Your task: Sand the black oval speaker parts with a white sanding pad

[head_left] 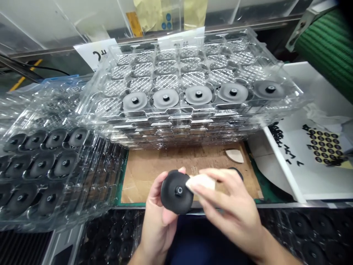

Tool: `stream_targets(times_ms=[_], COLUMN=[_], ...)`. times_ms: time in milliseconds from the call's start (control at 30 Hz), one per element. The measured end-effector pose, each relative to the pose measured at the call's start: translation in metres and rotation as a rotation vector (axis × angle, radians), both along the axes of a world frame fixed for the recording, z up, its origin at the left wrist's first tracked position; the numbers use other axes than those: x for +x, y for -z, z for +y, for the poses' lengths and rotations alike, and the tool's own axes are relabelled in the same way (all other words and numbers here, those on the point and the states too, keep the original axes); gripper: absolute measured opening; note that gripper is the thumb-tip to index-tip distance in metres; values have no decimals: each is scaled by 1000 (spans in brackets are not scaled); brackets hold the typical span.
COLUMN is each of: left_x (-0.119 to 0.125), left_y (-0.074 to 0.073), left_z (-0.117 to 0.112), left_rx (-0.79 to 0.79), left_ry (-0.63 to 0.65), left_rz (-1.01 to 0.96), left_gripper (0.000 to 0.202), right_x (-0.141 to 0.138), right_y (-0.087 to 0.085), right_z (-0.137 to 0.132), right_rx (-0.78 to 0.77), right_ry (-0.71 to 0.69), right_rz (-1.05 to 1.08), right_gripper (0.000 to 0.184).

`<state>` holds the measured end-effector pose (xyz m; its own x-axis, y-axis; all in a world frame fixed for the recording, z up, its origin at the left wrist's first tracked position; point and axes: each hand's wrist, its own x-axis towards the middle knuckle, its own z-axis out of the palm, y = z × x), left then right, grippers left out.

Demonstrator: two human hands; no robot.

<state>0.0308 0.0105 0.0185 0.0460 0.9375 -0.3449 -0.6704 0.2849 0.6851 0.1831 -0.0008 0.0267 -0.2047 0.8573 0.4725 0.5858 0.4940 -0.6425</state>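
Observation:
My left hand (158,222) grips a black round dished part (171,197) by its rim, with the face that has a small central post turned up toward me. In my right hand (237,209), pinched between thumb and fingers, is a white wedge-shaped pad (203,181). The pad's tip meets or nearly meets the right edge of the black part; I cannot tell if they touch. Another pale wedge pad (235,156) lies on the brown cardboard (154,165) beyond my hands. A dark round object (237,172) shows partly behind my right fingers.
A stack of clear plastic trays (176,121) stands ahead, several black parts in its front row. More trays (91,173) with black parts are at left. At right, a white bin (317,184) holds small black pieces and a sheet of round stickers (327,146).

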Motion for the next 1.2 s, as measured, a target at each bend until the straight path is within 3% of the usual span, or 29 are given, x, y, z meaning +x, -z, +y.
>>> stream_targets(times_ms=[200, 333, 467, 600, 733, 867, 1000, 1133, 1200], left_x=[7, 9, 7, 8, 9, 9, 6, 7, 7], left_y=[8, 9, 9, 13, 15, 15, 15, 14, 13], left_z=[-3, -4, -4, -1, -1, 0, 0, -1, -1], left_rx=[9, 7, -10, -26, -1, 5, -28, -22, -25], left_ry=[-67, -157, -160, -200, -171, -195, -151, -172, -173], left_rz=[7, 67, 54, 72, 33, 45, 1, 38, 34], left_gripper=[48, 51, 49, 45, 49, 49, 48, 50, 51], right_x=[-4, -5, -9, -11, -11, -11, -14, -15, -15], right_y=[2, 4, 7, 9, 9, 9, 9, 10, 10], right_z=[0, 3, 4, 7, 7, 9, 9, 7, 5], right_rx=[4, -36, -44, -87, -58, -85, -34, -82, -49], right_ry=[-41, 24, -62, 25, -66, 50, -30, 75, 54], right_rz=[19, 9, 73, 63, 86, 54, 80, 49, 54], right_gripper=[28, 28, 29, 27, 28, 27, 26, 26, 26])
